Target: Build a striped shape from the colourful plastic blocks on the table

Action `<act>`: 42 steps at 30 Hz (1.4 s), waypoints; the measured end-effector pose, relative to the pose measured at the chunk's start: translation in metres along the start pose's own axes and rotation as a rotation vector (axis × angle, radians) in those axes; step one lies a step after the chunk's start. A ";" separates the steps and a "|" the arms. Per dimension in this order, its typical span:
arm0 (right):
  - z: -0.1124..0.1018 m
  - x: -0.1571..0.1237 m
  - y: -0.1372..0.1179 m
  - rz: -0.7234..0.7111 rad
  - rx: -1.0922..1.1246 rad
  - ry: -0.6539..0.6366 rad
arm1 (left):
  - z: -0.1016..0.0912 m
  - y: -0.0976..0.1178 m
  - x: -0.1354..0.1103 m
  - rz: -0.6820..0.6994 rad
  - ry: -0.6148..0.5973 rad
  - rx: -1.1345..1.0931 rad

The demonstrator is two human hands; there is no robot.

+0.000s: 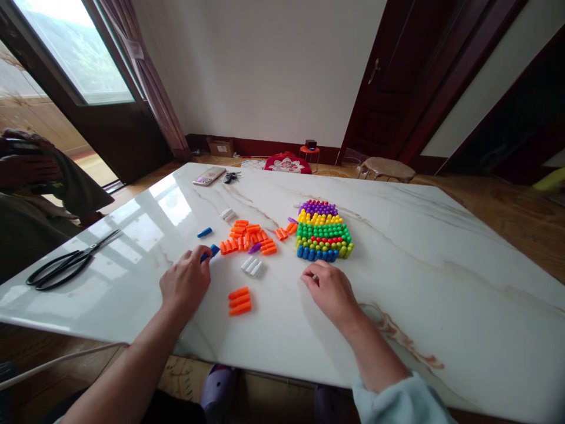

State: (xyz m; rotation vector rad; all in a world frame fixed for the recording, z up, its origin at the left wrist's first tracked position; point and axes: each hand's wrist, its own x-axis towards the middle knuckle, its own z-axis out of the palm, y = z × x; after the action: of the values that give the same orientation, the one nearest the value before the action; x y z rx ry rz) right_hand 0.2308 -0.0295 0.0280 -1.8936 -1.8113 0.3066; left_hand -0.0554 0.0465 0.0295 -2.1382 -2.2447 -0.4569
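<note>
My left hand is closed, thumb and fingers pinching a blue plastic piece at the table's left-centre. Another blue piece lies just beyond it. To the right of that hand is a loose heap of orange bullet-shaped pieces with a purple piece among them. White pieces and a short row of orange pieces lie nearer me. My right hand rests with fingers curled together; what they hold, if anything, is hidden. Beyond it stand packed rows of coloured pieces, blue ones in front.
Black-handled scissors lie at the left edge of the marble-patterned table. A phone and keys sit at the far left. Another person's sleeve shows at the left. A stool stands behind the table.
</note>
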 end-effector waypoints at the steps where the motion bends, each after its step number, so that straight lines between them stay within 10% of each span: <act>1: 0.001 0.000 -0.001 -0.005 0.019 0.015 | -0.003 0.002 0.002 -0.017 0.034 -0.099; 4: 0.006 0.002 -0.009 -0.025 0.159 0.062 | -0.010 0.019 0.001 -0.059 -0.005 -0.652; 8: 0.017 0.003 -0.027 0.015 0.543 0.040 | -0.010 0.057 -0.013 -0.122 -0.531 -1.374; 11: 0.018 0.003 -0.039 0.028 0.749 0.074 | -0.009 0.082 -0.023 -0.153 -0.703 -1.544; 18: 0.004 0.002 -0.036 -0.253 0.590 0.210 | -0.014 0.105 -0.023 -0.178 -0.743 -1.478; 28: -0.013 -0.001 -0.020 -0.262 0.614 0.099 | -0.008 0.116 -0.017 -0.344 -1.042 -1.653; 42: -0.005 -0.001 -0.014 0.057 0.785 -0.023 | -0.006 0.120 -0.024 -0.196 -0.946 -1.500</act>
State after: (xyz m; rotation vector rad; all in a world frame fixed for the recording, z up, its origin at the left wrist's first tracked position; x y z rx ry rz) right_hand 0.2212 -0.0313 0.0388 -1.3726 -1.3496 0.9079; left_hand 0.0627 0.0254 0.0546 -3.1595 -3.0468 -2.0496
